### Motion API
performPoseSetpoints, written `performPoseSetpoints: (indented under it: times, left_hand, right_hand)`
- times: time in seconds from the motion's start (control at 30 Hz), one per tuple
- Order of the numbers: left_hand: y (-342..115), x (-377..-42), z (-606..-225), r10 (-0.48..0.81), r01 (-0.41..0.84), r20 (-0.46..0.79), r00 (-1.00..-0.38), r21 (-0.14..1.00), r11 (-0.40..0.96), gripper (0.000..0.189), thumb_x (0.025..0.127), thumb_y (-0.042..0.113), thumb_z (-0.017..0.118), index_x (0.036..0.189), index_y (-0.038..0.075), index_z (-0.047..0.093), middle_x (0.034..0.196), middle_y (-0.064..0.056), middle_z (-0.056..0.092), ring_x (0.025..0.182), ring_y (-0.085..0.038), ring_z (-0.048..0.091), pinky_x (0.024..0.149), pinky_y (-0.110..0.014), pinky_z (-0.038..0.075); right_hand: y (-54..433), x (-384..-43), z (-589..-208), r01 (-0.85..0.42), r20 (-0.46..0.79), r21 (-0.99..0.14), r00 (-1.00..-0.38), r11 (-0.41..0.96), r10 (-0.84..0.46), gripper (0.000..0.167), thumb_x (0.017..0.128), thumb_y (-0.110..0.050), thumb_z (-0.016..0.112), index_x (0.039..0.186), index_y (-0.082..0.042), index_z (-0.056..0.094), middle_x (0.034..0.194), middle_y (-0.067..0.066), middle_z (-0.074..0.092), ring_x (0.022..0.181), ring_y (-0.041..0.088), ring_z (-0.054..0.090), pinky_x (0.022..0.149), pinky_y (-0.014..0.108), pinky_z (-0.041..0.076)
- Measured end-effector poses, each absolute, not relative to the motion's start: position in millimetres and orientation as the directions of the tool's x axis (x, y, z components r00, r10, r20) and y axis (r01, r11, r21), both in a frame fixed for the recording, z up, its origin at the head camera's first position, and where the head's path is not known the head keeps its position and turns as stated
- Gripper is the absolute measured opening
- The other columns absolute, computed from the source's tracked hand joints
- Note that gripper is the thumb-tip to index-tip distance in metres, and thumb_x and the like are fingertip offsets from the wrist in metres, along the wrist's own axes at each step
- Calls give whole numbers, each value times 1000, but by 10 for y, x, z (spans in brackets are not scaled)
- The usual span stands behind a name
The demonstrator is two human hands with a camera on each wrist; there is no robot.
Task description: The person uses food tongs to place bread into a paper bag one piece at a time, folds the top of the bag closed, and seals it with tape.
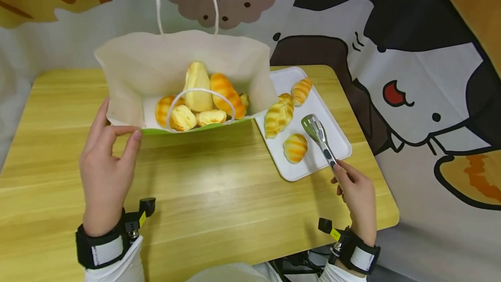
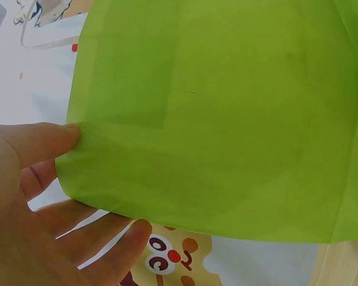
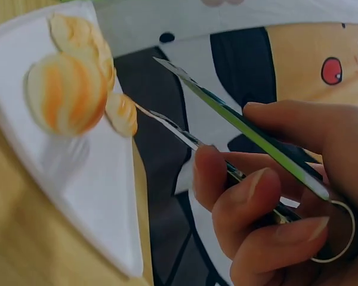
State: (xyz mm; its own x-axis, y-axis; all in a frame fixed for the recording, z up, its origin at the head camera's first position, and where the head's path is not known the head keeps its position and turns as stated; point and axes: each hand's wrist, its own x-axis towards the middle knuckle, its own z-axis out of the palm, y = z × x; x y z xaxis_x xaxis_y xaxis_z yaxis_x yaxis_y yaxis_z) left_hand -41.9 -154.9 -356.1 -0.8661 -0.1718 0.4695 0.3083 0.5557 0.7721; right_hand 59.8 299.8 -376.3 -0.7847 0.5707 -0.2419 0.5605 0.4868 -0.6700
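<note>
My left hand point(image 1: 107, 160) holds the near left edge of a paper bag point(image 1: 135, 60), thumb on its green outside point(image 2: 227, 131) in the left wrist view. Through the bag's wide mouth I see several bread pieces, among them a long pale roll point(image 1: 197, 86) and an orange-striped roll point(image 1: 225, 92). With my right hand point(image 1: 358, 195) I grip metal serving tongs point(image 3: 250, 134); their two arms stand apart with nothing between the tips. Below the tongs in the head view is a white tray point(image 1: 338, 138) bearing a round striped bun point(image 1: 295, 148), a braided bread point(image 1: 278, 116) and a small roll point(image 1: 302, 91).
The bag and tray stand on a wooden table point(image 1: 203, 195), the bag's right side overlapping the tray's left edge. White cord handles point(image 1: 159, 3) rise from the bag. A cartoon-printed cloth point(image 1: 422, 86) hangs behind and to the right.
</note>
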Motion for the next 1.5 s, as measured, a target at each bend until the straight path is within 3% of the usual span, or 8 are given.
performPoseSetpoints:
  times: [0.4, 0.6, 0.9, 1.3, 1.5]
  left_hand:
    - [-1540, -441, -3559, -181, 301, 466, -866, 775, 555, 15, 87, -4, 72, 100, -10, 67, 155, 4, 46, 142, -21, 45, 112, -12, 31]
    - [-1526, -455, -3565, -181, 303, 465, -867, 778, 550, 16, 87, -3, 72, 100, -11, 67, 155, 4, 46, 142, -23, 47, 112, -12, 32]
    - [-1535, -437, -3509, -210, 282, 458, -864, 785, 552, 14, 86, -8, 71, 99, -12, 67, 154, 2, 48, 142, -20, 46, 113, -14, 32]
    - [-1492, -465, -3503, -209, 268, 444, -871, 788, 554, 17, 88, -5, 71, 103, -12, 66, 155, 4, 46, 142, -18, 46, 114, -16, 34]
    - [-1477, -424, -3540, -222, 259, 436, -872, 796, 546, 14, 87, -8, 70, 99, -13, 66, 155, 4, 47, 143, -18, 45, 112, -13, 33]
  right_hand:
    - [3136, 776, -3883, 660, -373, -622, -723, 422, 581, 53, 98, -55, 54, 129, -14, 65, 79, -1, 65, 57, 14, 52, 48, 27, 41]
    - [3209, 812, -3987, 665, -414, -623, -727, 411, 548, 57, 99, -55, 51, 128, -7, 63, 76, -5, 64, 55, 12, 49, 48, 26, 41]
    - [3228, 749, -4171, 610, -433, -717, -769, 337, 470, 53, 102, -49, 50, 125, -3, 61, 72, -6, 62, 50, 8, 46, 44, 24, 39]
    - [3264, 716, -4128, 571, -433, -677, -819, 464, 377, 57, 99, -55, 51, 127, -7, 63, 83, 2, 67, 55, 13, 49, 47, 25, 40]
    - [3386, 599, -4018, 527, -412, -637, -850, 563, 330, 59, 100, -57, 49, 133, -10, 61, 91, 15, 69, 57, 15, 50, 49, 26, 40]
